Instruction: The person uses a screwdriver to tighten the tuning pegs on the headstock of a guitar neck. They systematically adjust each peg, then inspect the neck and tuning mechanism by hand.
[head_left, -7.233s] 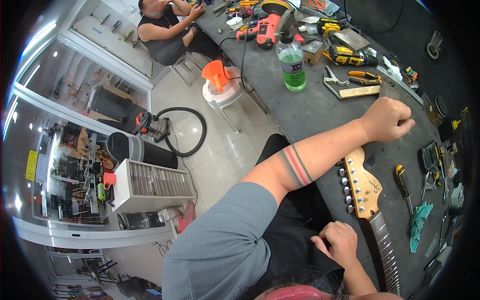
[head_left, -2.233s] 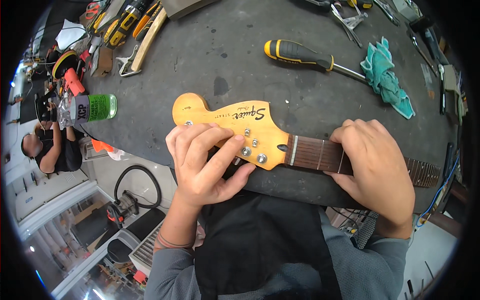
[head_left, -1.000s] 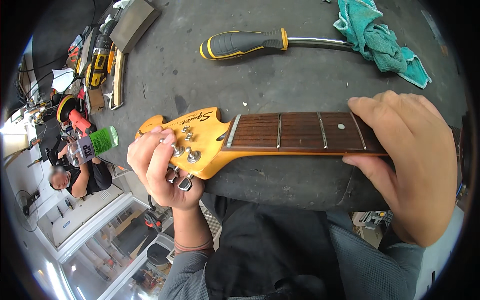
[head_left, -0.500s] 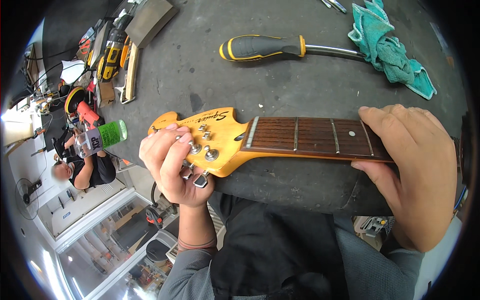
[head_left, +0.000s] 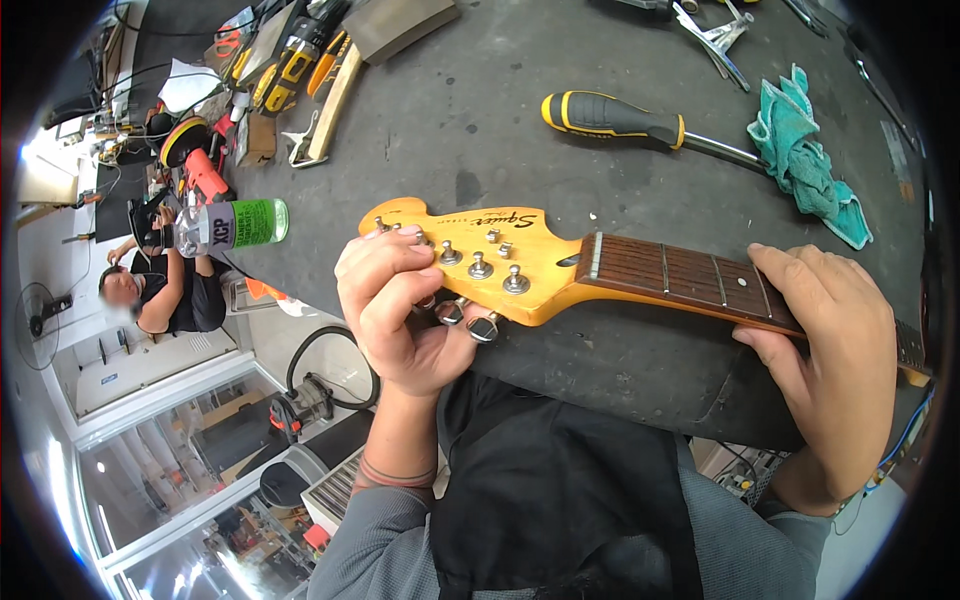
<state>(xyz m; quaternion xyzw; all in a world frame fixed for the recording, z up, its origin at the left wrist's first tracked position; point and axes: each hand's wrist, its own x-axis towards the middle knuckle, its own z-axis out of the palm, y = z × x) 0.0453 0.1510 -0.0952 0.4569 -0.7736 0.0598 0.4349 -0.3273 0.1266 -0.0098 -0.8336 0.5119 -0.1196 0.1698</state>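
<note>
A guitar neck with an amber headstock (head_left: pixel 545 240) and a dark wooden fretboard (head_left: pixel 690 277) lies across the near edge of the dark bench. The headstock points left. My left hand (head_left: pixel 405 325) is curled round the headstock's far end, its fingers over the upper face and its palm beneath. Beside it, several metal tuning pegs (head_left: pixel 480 265) and two dark-faced tuner buttons stand uncovered. My right hand (head_left: pixel 835 325) grips the fretboard part of the neck, fingers on top and thumb at the near side.
Beyond the neck lies a black-and-yellow screwdriver (head_left: pixel 615 118), its tip at a green cloth (head_left: pixel 805 165). Locking pliers (head_left: pixel 715 42) rest farther back. At left are a spray bottle (head_left: pixel 240 225), a polisher (head_left: pixel 205 180) and a drill (head_left: pixel 290 70). Another person (head_left: pixel 165 285) is in the background.
The view has turned and shifted, so the bench things appear farther right. My left hand has slid toward the headstock's tip, uncovering more tuning pegs. My right hand keeps its grip.
</note>
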